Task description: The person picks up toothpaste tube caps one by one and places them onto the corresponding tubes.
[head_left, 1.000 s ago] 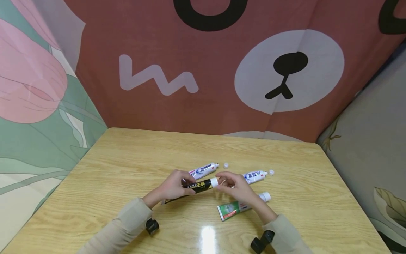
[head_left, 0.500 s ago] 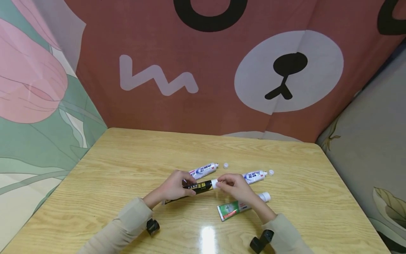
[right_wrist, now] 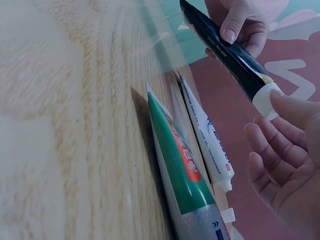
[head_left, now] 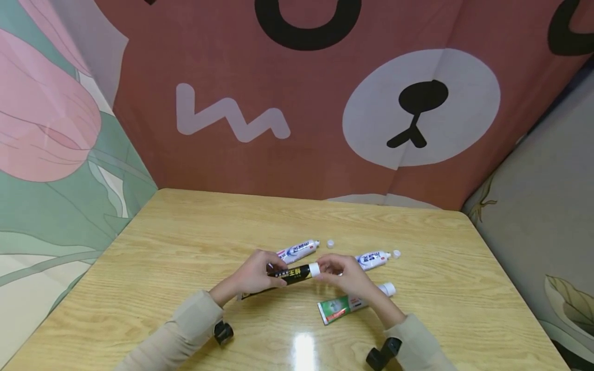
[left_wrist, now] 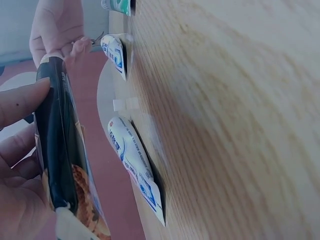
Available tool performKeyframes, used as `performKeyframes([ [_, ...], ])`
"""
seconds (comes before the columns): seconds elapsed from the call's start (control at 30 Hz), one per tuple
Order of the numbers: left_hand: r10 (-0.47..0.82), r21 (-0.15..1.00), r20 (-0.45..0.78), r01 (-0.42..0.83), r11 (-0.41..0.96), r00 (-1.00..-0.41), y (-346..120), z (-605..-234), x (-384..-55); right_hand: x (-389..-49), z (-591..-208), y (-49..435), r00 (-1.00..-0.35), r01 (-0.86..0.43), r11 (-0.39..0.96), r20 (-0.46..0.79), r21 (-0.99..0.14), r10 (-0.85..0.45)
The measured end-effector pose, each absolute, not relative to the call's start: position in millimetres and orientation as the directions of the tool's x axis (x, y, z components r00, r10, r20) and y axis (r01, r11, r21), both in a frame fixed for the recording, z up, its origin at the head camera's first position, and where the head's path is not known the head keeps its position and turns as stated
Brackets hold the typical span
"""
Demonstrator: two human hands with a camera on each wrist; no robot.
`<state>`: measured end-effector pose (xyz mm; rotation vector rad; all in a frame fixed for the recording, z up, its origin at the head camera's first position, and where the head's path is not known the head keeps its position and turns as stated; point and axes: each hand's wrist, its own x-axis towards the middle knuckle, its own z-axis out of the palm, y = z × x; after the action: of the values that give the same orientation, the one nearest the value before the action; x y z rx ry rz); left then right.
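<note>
My left hand (head_left: 260,270) grips a black toothpaste tube (head_left: 297,274) with gold lettering, thumb on one side and fingers on the other. The tube is held above the table, tilted, its white cap (head_left: 314,269) pointing right. My right hand (head_left: 342,271) is at that cap. In the right wrist view its thumb (right_wrist: 292,107) touches the cap, while the other fingers (right_wrist: 272,150) are loosely bent and spread below. The cap is on the tube. A green-and-white toothpaste tube (head_left: 341,307) lies under my right forearm, its white cap on.
Two white-and-blue toothpaste tubes lie uncapped behind my hands: a left tube (head_left: 299,251) and a right tube (head_left: 373,259). Beside their nozzles sit a left loose cap (head_left: 330,243) and a right loose cap (head_left: 396,254). The wooden table (head_left: 195,221) ends at a printed cloth (head_left: 260,170).
Half a second ago my right fingertips pinched the white cap; now they have spread apart around its end. My left hand and the black tube have stayed in place.
</note>
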<state>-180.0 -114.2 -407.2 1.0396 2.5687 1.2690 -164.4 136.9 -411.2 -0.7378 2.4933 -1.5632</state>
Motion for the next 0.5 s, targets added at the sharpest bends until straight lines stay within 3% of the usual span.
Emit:
performKeyframes([
  [0.13,0.612,0.727,0.199,0.534,0.431,-0.766,-114,-406,-179,-155,-393,133,-0.882,-0.330,0.382,0.138,-0.864,-0.450],
  [0.5,0.608,0.729,0.194,0.528,0.436,-0.770,-115,-406,-178,-159,-400,136,-0.870,-0.355,0.365,0.161,-0.861,-0.466],
])
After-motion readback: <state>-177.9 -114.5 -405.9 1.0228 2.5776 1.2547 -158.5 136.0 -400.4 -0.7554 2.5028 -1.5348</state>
